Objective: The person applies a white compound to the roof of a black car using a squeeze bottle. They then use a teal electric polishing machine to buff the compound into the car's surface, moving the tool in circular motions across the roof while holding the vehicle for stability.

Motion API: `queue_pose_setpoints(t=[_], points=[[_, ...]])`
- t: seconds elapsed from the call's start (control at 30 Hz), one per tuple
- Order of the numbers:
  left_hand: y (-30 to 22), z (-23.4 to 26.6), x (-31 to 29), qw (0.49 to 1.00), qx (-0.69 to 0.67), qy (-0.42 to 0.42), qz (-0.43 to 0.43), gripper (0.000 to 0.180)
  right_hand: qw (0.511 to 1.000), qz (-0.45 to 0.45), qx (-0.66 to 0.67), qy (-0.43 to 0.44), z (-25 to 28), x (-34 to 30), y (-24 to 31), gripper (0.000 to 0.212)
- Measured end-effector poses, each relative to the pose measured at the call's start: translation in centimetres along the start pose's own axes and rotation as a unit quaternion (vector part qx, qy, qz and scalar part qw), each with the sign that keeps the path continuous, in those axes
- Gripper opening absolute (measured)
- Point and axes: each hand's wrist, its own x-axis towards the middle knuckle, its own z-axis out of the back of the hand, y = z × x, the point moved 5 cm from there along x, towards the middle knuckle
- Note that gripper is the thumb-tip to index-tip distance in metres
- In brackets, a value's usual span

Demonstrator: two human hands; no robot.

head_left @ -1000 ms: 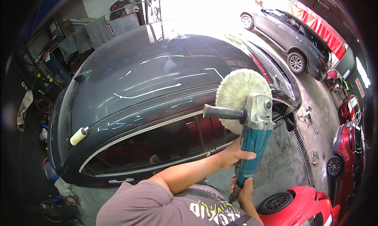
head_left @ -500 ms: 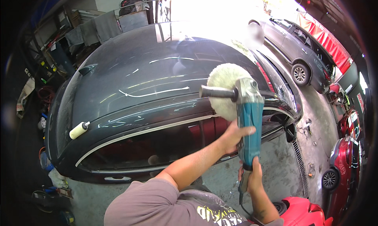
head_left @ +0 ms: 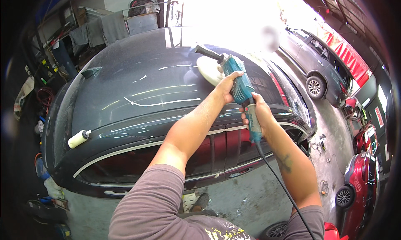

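Both my hands grip a teal polisher (head_left: 243, 86) above the dark car's roof (head_left: 112, 89). My left hand (head_left: 228, 88) is closed round its body behind the metal head. At the rear handle, my right hand (head_left: 262, 114) is wrapped round the grip. The round white wool pad (head_left: 207, 71) is tilted at the far middle of the roof; whether it touches the paint I cannot tell. A black side handle sticks out to the left, with no hand on it. White streaks of paste (head_left: 167, 101) lie left of the pad.
A cream bottle with a dark cap (head_left: 78, 139) lies at the roof's near left edge. The polisher's black cord (head_left: 279, 179) hangs beside my right arm. A grey car (head_left: 319, 58) stands at the far right, a red one (head_left: 360, 181) at the near right.
The polisher has moved away from me and left, from over the near roof edge to farther over the roof. Both arms have stretched out with it.
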Motion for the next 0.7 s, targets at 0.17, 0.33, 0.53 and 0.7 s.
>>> queue_pose_setpoints(t=[0.17, 0.33, 0.53, 0.7], points=[[-3.3, 2.4, 0.7, 0.998, 0.019, -0.058, 0.003, 0.049, 1.000, -0.003, -0.014, 0.026, -2.6, 3.7, 0.2, 0.072], [-6.2, 4.1, -0.4, 0.995, 0.013, -0.092, -0.030, 0.054, 0.998, 0.007, -0.045, 0.033, -5.2, 5.3, 1.1, 0.071], [-10.1, 8.3, -3.3, 0.988, -0.034, -0.101, -0.108, 0.061, 0.991, 0.000, -0.129, 0.042, -10.3, 4.9, 2.5, 0.070], [-13.5, 9.4, -7.5, 0.978, -0.031, -0.148, -0.144, 0.058, 0.981, 0.015, -0.167, 0.093, -13.9, 5.5, 3.1, 0.067]])
